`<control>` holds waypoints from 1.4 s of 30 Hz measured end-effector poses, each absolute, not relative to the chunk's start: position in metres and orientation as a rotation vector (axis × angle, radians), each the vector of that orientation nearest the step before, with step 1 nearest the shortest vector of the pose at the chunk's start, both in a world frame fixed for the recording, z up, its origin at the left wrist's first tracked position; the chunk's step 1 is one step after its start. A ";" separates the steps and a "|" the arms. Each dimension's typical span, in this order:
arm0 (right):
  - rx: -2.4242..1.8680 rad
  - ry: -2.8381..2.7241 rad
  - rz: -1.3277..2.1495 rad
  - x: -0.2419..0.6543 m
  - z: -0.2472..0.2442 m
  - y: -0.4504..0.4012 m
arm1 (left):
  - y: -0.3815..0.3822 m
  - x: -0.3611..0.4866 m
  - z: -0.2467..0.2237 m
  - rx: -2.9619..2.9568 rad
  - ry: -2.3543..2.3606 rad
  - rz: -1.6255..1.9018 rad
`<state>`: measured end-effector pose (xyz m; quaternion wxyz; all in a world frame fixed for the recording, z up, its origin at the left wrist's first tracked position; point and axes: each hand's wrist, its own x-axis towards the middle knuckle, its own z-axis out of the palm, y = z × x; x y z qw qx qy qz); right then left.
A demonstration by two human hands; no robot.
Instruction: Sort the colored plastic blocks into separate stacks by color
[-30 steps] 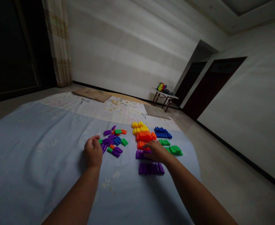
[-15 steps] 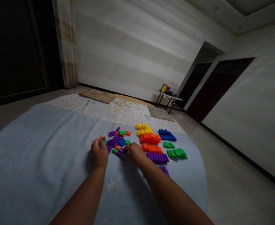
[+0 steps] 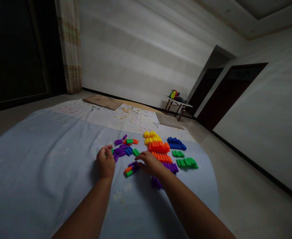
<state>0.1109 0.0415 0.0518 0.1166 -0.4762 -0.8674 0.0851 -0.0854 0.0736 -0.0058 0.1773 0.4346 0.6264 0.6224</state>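
Note:
My left hand (image 3: 105, 161) curls at the left edge of a loose pile of small bullet-shaped plastic pegs; what its fingers close on is mostly hidden, though a bit of green shows beside them. Purple pegs (image 3: 119, 151) lie against it, with blue pegs (image 3: 128, 151) and a green peg (image 3: 135, 152) to their right. My right hand (image 3: 149, 162) hovers low, fingers stretched and thumb apart, by a small cluster holding an orange peg (image 3: 128, 169), a green peg (image 3: 129, 174) and purple ones. Its fingertips are at the cluster's right end.
Sorted rows stand to the right: yellow pegs (image 3: 153, 137), orange pegs (image 3: 162, 157), purple pegs (image 3: 172, 167), blue pegs (image 3: 176, 143) and green pegs (image 3: 187, 163). A blue-and-white cloth (image 3: 68, 146) covers the table. Two flat boards (image 3: 103, 101) lie at its far side; a small side table (image 3: 178, 102) stands beyond.
My right hand has moved right. The cluster of orange, green and purple pegs has shifted toward me and slightly right, away from the pile. My left hand has stayed in place.

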 end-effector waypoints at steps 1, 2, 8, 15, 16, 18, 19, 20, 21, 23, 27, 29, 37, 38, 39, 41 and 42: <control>-1.369 -2.551 0.264 0.110 0.051 0.041 | 0.073 -0.085 -0.005 1.246 1.767 1.761; -1.339 -2.577 0.281 0.109 0.049 0.041 | 0.072 -0.083 -0.004 1.273 1.761 1.763; -1.340 -2.704 0.316 0.101 0.043 0.046 | 0.065 -0.073 0.003 1.797 1.644 1.753; -1.503 -2.372 0.188 0.117 0.065 0.043 | 0.057 -0.059 0.009 2.062 1.450 1.450; -1.496 -2.347 0.170 0.119 0.067 0.042 | 0.056 -0.057 0.010 2.052 1.400 1.392; -1.473 -2.327 0.141 0.123 0.071 0.040 | 0.053 -0.053 0.010 1.999 1.293 1.268; -1.465 -2.324 0.132 0.124 0.071 0.039 | 0.052 -0.052 0.010 1.956 1.242 1.216; -1.457 -2.323 0.125 0.124 0.071 0.038 | 0.051 -0.051 0.011 1.905 1.200 1.179; -1.451 -2.319 0.118 0.124 0.071 0.038 | 0.050 -0.050 0.011 1.847 1.168 1.157; -1.438 -2.303 0.107 0.123 0.069 0.036 | 0.049 -0.048 0.011 1.744 1.120 1.143; -1.456 -2.235 0.053 0.133 0.064 0.037 | 0.052 -0.049 0.012 1.580 1.086 1.175; -1.518 -2.167 0.016 0.144 0.063 0.038 | 0.054 -0.051 0.015 1.495 1.098 1.236; -1.547 -2.212 0.076 0.151 0.070 0.027 | 0.054 -0.053 0.023 1.390 1.141 1.318; -1.541 -2.256 0.101 0.145 0.069 0.025 | 0.054 -0.053 0.022 1.384 1.138 1.327; -1.530 -2.304 0.125 0.140 0.068 0.023 | 0.054 -0.053 0.022 1.374 1.136 1.338; -1.497 -2.398 0.172 0.129 0.064 0.021 | 0.055 -0.054 0.020 1.353 1.137 1.352; -1.474 -2.439 0.200 0.125 0.061 0.020 | 0.056 -0.054 0.020 1.348 1.141 1.352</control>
